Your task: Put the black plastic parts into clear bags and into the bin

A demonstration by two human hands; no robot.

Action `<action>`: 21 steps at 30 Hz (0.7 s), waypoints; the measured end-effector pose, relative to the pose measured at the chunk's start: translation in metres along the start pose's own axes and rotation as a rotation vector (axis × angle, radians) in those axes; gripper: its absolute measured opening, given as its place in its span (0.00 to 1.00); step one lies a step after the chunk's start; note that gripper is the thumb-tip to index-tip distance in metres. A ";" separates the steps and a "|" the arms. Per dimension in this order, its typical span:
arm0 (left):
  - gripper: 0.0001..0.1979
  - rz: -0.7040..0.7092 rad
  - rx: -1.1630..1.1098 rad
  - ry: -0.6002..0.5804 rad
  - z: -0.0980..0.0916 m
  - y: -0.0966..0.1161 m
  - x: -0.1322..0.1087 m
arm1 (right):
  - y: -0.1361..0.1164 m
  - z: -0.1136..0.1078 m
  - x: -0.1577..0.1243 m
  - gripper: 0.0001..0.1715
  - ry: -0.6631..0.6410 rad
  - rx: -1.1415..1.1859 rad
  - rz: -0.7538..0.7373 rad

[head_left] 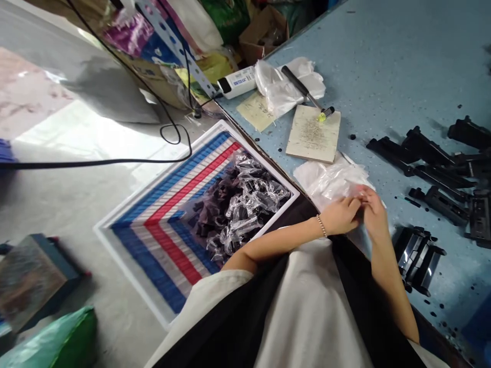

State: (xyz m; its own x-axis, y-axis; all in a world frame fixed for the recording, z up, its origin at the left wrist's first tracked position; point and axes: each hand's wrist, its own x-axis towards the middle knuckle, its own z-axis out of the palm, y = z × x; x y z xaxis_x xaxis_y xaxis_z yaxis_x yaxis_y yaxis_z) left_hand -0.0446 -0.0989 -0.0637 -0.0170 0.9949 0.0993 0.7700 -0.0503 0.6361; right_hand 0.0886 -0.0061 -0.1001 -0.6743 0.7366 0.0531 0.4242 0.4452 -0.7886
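Note:
At the table's near edge my left hand (340,215), with a beaded bracelet at the wrist, meets my right hand (375,214). The fingers of both are closed in a pinch on a clear plastic bag (361,237), which hangs below them and is partly hidden. Just beyond lies a loose pile of clear plastic bags (326,179). To the right, several black plastic parts (433,163) are spread on the table, and a few glossy black ones (418,258) lie side by side near my right forearm.
Left of the table stands a striped bin (169,214) holding bagged black parts (245,204). On the blue table (383,61) are a stained pad (312,134), a screwdriver-like tool (299,84) and a white box (238,83). A black cable (95,164) crosses on the left.

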 end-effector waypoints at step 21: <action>0.08 -0.311 -0.677 -0.023 -0.005 -0.040 0.022 | -0.041 -0.023 -0.040 0.23 0.098 0.505 0.565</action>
State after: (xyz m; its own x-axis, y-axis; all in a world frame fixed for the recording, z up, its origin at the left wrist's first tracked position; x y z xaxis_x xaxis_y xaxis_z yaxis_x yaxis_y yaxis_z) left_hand -0.0785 -0.0758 -0.0829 -0.1512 0.9731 -0.1739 0.1700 0.1989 0.9652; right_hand 0.1124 -0.0423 -0.0559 -0.3699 0.8357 -0.4061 0.3449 -0.2823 -0.8952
